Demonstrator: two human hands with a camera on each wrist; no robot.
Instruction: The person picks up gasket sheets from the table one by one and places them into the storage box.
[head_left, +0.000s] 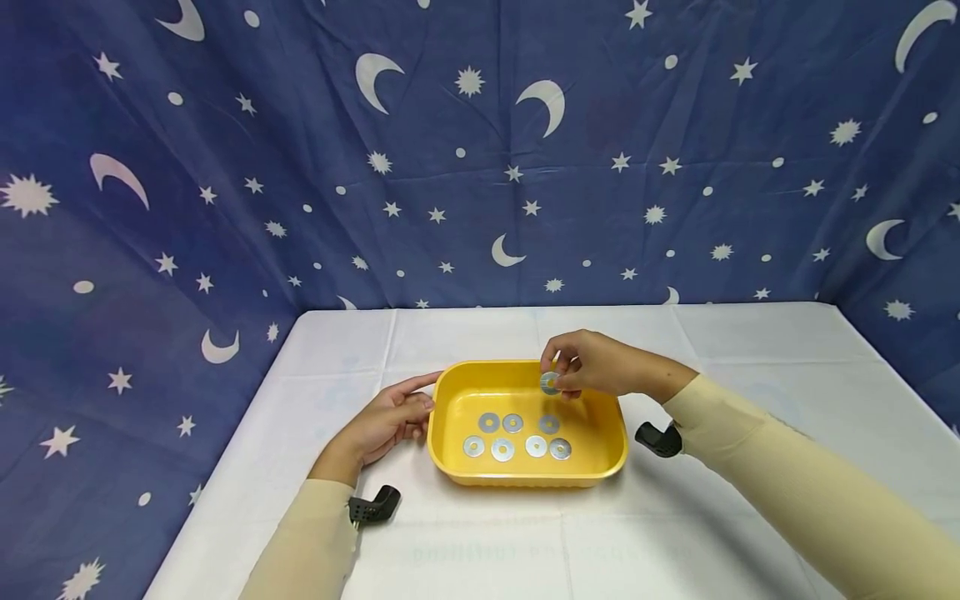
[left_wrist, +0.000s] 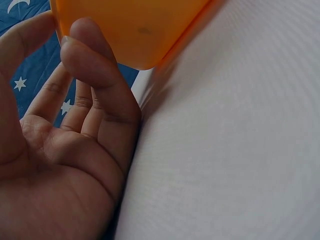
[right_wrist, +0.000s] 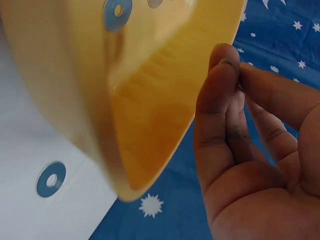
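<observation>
My right hand (head_left: 588,362) is over the back right part of a yellow plastic tray (head_left: 457,471), thumb and fingertips pinching a flat metal washer (head_left: 545,388). From the right wrist view, the thumb meets the fingertips and the pinched washer is hidden. Inside the tray lie several more washers (head_left: 502,450), flat and apart from each other. My left hand (head_left: 386,425) rests at the tray's left side, its index finger stretched along the back left corner and the thumb by the wall. In the left wrist view its fingertips are right at the tray's side (left_wrist: 135,30).
A white cloth covers the table (head_left: 465,550). One washer (right_wrist: 51,179) lies on it outside the tray, seen only in the right wrist view. Blue curtains (head_left: 480,225) with moons and stars stand behind and at the left. Black devices (head_left: 375,505) are strapped to both wrists.
</observation>
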